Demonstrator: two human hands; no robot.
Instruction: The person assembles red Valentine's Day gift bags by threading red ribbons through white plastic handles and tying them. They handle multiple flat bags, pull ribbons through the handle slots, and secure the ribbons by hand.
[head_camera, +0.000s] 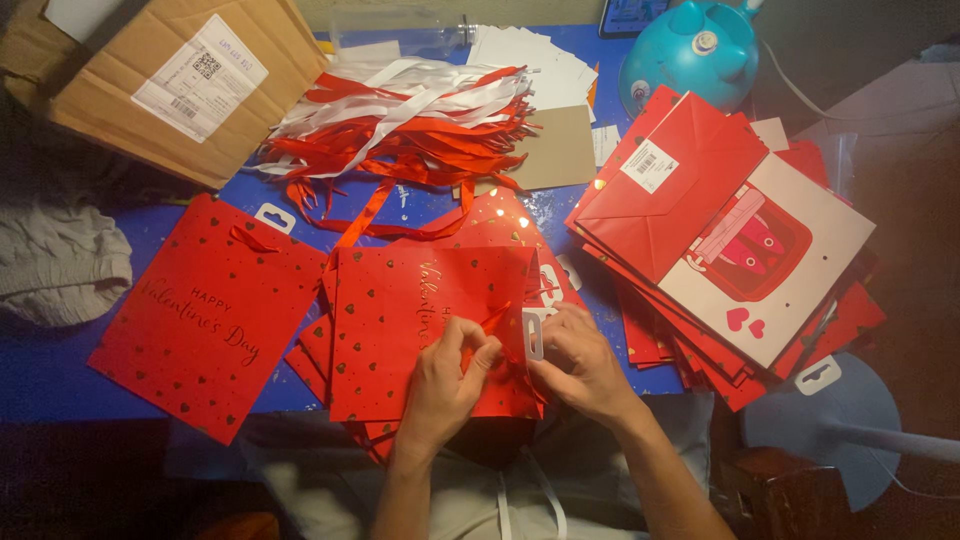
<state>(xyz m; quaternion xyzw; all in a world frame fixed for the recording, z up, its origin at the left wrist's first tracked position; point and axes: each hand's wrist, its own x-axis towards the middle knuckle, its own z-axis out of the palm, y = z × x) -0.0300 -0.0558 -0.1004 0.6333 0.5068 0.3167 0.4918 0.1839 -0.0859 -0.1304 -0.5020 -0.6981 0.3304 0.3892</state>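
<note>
Hands are working at table centre: left hand is pinching the red ribbon handle of the top gift bag, right hand is pinching its white hang tab. Bag is looking light, flat, crease-prone card; ribbon is looking limp and slick, so the edge near the holes seems the best grip. Fingers are hiding the ribbon holes.

Red gift bag (gold hearts), red-and-white ribbons, blue table.

Glossy red paper bags with gold foil hearts, satin ribbons, matt corrugated cardboard box.
</note>
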